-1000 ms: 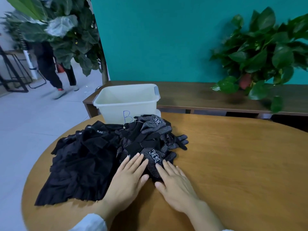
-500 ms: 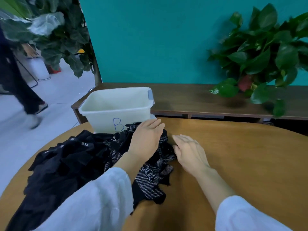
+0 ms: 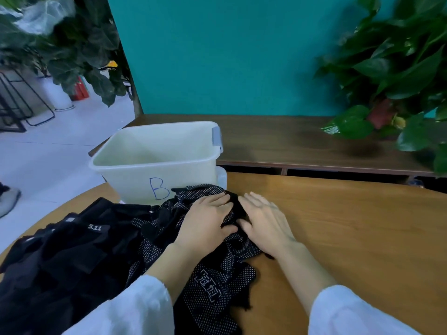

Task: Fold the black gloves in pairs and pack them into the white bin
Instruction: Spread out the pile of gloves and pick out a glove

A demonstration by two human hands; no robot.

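Note:
A heap of black gloves with white dots (image 3: 212, 284) lies on the round wooden table (image 3: 350, 238), just in front of the white bin (image 3: 154, 163) marked with a blue "B". My left hand (image 3: 208, 221) rests palm down on the far part of the heap, fingers together and pressing the fabric. Beside it my right hand (image 3: 263, 221) lies flat at the heap's right edge, thumb touching a black glove between the two hands. The bin looks empty inside.
A pile of plain black garments (image 3: 63, 257) with a "5.11" label lies left of the gloves. Behind the table runs a dark wooden bench (image 3: 302, 141) along a teal wall. Leafy plants stand at the right (image 3: 396, 76) and upper left (image 3: 67, 44).
Both hands have drawn together on the far end of the glove heap near the bin; the right hand shifted from bare table onto the gloves' edge. The camera moved closer.

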